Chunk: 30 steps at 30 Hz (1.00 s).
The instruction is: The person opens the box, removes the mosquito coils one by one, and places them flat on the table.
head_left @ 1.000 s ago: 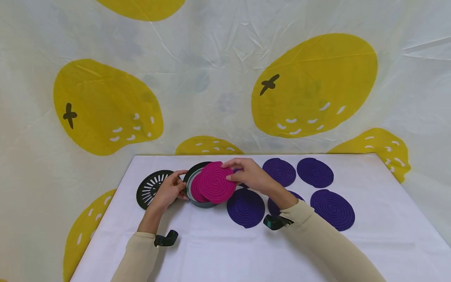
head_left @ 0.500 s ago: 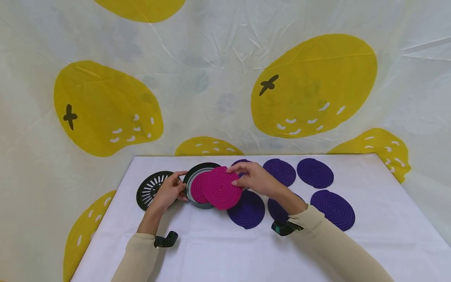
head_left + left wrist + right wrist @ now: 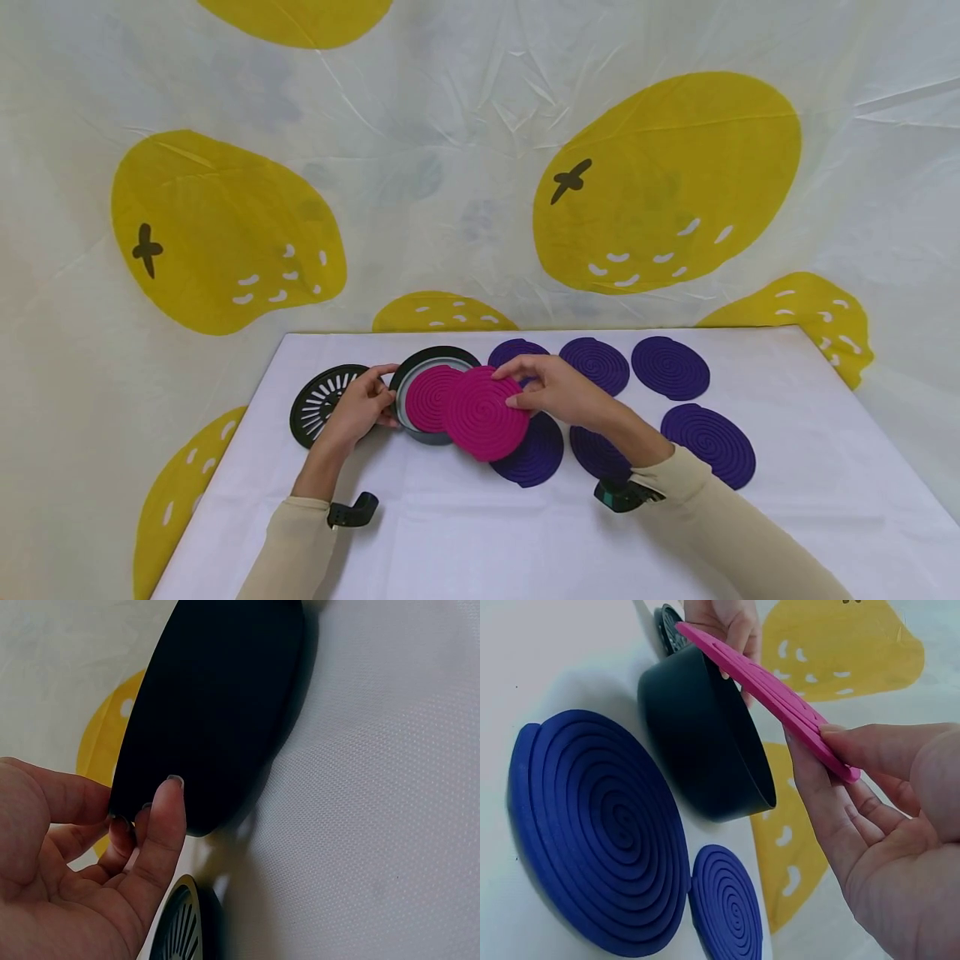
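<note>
My right hand pinches the edge of a round pink spiral coaster between thumb and fingers. In the right wrist view that coaster is tilted, above the mouth of a dark round container. Another pink spiral coaster lies inside this container. At its left side, my left hand grips the rim, with the thumb against the wall in the left wrist view. The held coaster overlaps the container's right edge and a purple spiral coaster in the head view.
Left of the container, partly behind my left hand, lies a black slotted round lid. Several purple spiral coasters lie in two rows to the right on the white-covered table. A lemon-print cloth hangs behind.
My right hand has moved right and toward me with the pink coaster, uncovering more of the container and the pink coaster inside. My left hand has stayed on the rim.
</note>
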{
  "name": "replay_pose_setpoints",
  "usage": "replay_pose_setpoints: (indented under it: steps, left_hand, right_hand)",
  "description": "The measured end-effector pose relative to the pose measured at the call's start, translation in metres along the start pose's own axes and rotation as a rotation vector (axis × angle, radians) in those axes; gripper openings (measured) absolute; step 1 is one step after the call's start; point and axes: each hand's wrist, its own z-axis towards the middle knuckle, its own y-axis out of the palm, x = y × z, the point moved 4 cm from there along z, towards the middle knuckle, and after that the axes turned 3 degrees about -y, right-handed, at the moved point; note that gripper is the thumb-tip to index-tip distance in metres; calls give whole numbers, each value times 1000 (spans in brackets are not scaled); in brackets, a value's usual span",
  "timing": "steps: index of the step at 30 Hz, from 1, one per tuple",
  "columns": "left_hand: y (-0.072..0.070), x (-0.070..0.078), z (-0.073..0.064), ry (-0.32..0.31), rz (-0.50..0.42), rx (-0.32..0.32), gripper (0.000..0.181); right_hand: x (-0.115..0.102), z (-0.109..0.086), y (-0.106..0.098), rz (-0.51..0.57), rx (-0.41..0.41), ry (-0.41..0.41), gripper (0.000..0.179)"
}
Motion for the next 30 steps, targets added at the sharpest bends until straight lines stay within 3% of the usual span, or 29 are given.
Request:
replay_pose_setpoints:
  steps: [30]
  left_hand:
    - [1, 0, -1, 5, 9, 9, 49]
  right_hand:
    - [12, -32, -6, 10, -117, 32, 38]
